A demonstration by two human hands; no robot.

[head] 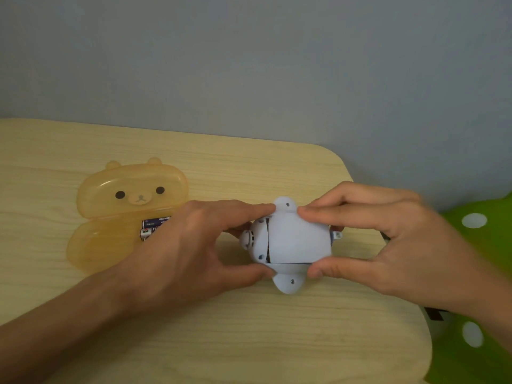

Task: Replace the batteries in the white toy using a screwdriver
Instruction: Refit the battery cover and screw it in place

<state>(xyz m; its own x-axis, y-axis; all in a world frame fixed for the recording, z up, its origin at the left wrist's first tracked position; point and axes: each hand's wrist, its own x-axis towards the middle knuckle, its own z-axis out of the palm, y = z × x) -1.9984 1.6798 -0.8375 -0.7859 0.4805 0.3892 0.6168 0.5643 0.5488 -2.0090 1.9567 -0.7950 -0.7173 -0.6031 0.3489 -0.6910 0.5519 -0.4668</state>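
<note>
A person's two hands pinch a white toy (291, 242) lying underside-up on a pale wooden table (249, 342), toward its right side. The left hand (194, 245) grips the toy's left end between fingertip and thumb; the right hand (388, 239) pinches the battery cover (297, 239) across its far and near edges. Dark gaps show along the cover's left and near sides, so it sits loose rather than flush. Whether it is coming off or going back on cannot be told. Either way, the next move appears to call for an even lift or press with the body held steady. Two batteries (152, 227) lie in an open amber bear-shaped case (110, 217) to the left, partly hidden by the left hand. No screwdriver is in view. Green spotted fabric (476, 245) sits at far right.
</note>
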